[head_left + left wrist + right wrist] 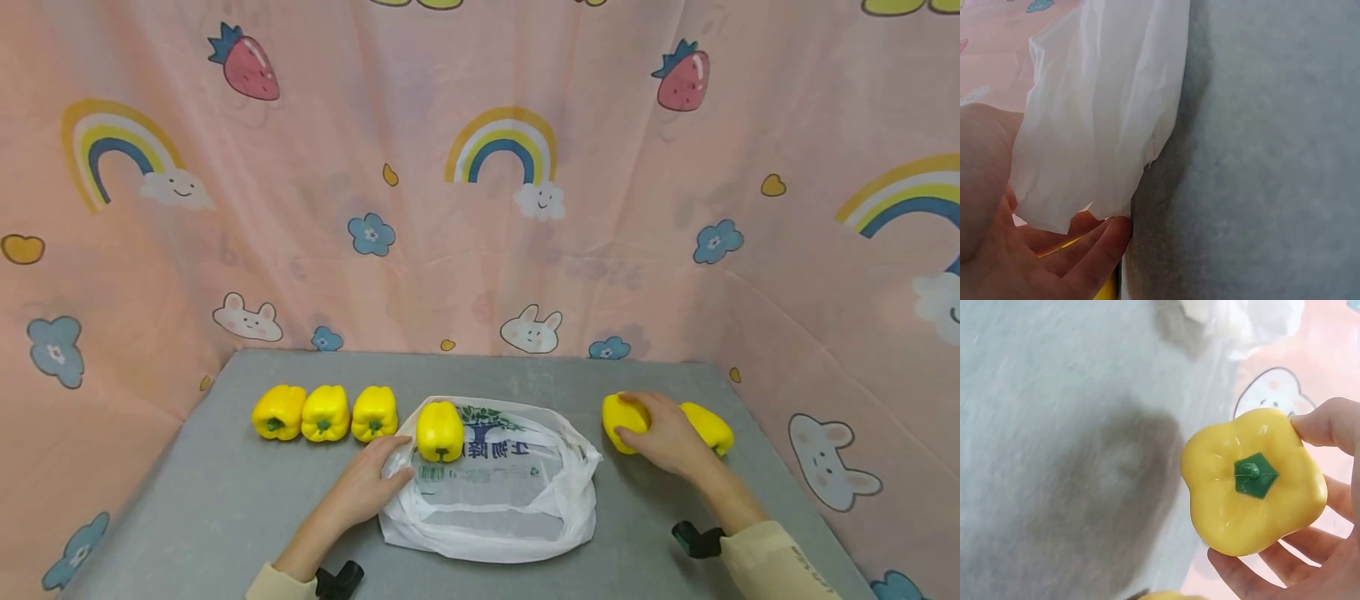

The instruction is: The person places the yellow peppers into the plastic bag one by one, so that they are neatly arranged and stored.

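Note:
My right hand (pixel 663 433) grips a yellow bell pepper (pixel 1250 481), thumb on one side and fingers on the other. Its green stem faces the right wrist camera, and its shadow falls apart from it on the table. At the left edge of a white plastic bag (pixel 487 546), my left hand (pixel 367 483) holds the thin film between thumb and fingers (pixel 1100 259). The bag lies spread with its mouth towards me and printing showing. One yellow bell pepper (pixel 440 431) rests at the bag's back left part; whether film covers it I cannot tell.
Left of the bag, three yellow bell peppers (pixel 326 414) stand in a row. Another bell pepper (pixel 708 427) lies to the right, partly behind my right hand. The grey table (pixel 187 517) ends at a pink patterned curtain (pixel 480 275) at the back and sides.

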### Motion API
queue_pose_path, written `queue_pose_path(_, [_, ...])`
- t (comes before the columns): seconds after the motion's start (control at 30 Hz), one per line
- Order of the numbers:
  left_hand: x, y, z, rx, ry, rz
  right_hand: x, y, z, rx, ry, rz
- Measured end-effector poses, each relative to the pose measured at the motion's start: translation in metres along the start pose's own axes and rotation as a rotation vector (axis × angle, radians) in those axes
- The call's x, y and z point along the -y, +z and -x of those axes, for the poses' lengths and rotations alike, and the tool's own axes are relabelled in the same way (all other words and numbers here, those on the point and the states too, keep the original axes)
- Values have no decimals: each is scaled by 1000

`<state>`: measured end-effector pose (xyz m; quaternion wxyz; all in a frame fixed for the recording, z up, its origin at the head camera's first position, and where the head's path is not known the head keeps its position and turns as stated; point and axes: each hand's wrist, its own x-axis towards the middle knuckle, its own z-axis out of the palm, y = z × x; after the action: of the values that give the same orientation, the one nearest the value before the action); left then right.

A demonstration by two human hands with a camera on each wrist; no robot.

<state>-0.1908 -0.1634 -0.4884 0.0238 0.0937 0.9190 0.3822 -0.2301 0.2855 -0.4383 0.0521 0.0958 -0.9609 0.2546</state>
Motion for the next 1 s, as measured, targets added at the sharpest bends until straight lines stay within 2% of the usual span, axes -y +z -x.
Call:
queue_pose_path(0.57, [3, -1, -1, 3, -11, 20, 50, -8, -1, -40, -39, -64])
queue_pose_path(1.0, [5, -3, -1, -10, -3, 33, 82, 4, -9, -47, -124, -142])
